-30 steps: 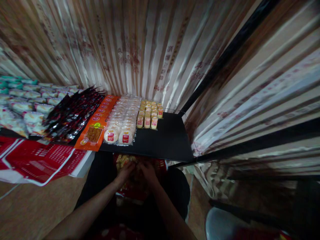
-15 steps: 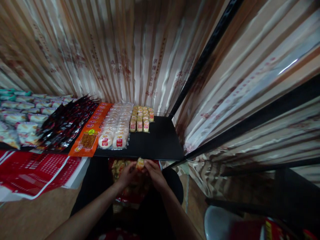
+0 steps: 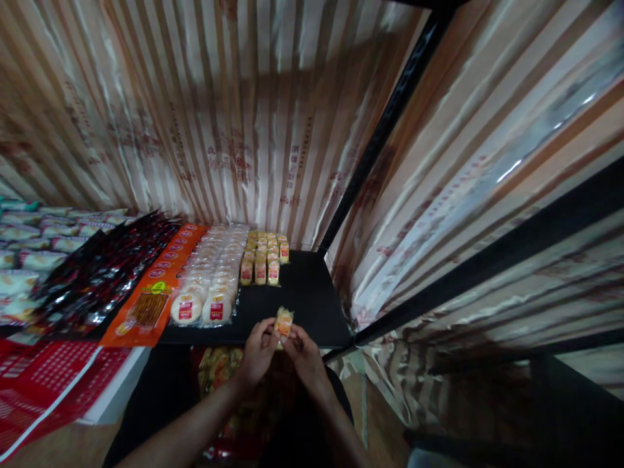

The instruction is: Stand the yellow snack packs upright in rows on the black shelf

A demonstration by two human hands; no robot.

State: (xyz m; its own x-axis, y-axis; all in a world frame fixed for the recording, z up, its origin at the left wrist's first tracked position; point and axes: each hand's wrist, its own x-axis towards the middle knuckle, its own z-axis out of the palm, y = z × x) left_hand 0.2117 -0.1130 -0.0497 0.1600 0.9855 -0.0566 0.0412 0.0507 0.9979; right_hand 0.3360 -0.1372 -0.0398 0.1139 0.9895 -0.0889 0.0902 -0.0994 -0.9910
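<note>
Black shelf [image 3: 302,302] rn, L to R: white pkts [image 3: 39,242], a pile of dark shiny pkts [image 3: 107,279], orange pack [image 3: 146,302] at the front edge, 2 rows of clear-wrapped white rounds [image 3: 210,279], then lil yellow pkts [image 3: 260,270] twd the back.

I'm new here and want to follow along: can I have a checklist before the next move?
1. Small wrapped packet gripped: ok, left hand and right hand both hold it.
2. Packet sealed: cannot tell, too blurred.
3. Yellow packets arranged in columns on the black shelf: ok.
4. Column fronts level: not ok, the rightmost column stops farther back.
5. Yellow packets apart from round white packs: cannot tell, edges blend.
</note>
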